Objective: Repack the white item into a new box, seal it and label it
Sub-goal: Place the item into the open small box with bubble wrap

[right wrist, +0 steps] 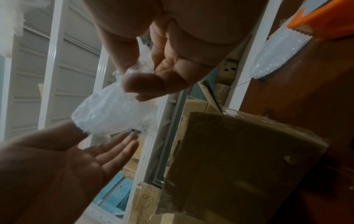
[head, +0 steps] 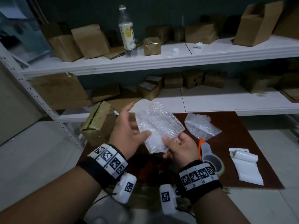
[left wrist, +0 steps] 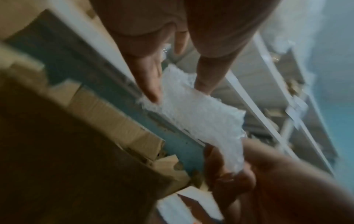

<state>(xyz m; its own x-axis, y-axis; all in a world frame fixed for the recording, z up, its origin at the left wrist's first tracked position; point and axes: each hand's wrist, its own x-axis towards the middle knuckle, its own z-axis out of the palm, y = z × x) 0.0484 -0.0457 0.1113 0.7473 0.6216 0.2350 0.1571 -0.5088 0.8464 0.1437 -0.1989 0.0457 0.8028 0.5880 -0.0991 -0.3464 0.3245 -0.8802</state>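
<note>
A rolled bundle of clear bubble wrap (head: 158,125) (left wrist: 201,115) (right wrist: 111,115) hangs in the air above a brown mat (head: 239,143). What it encloses cannot be seen. My right hand (head: 171,143) (right wrist: 141,84) pinches its near end between thumb and curled fingers. My left hand (head: 135,123) (right wrist: 95,151) lies open beside it, fingers straight behind the wrap and thumb tip touching its front. An opened, taped cardboard box (head: 98,125) (right wrist: 239,159) stands at the mat's left edge, just left of my left hand.
A second loose piece of bubble wrap (head: 202,126) lies on the mat to the right. Closer in are an orange tape dispenser (head: 208,154) and white label sheets (head: 246,165). White shelves (head: 178,60) behind carry several cardboard boxes and a plastic bottle (head: 127,33).
</note>
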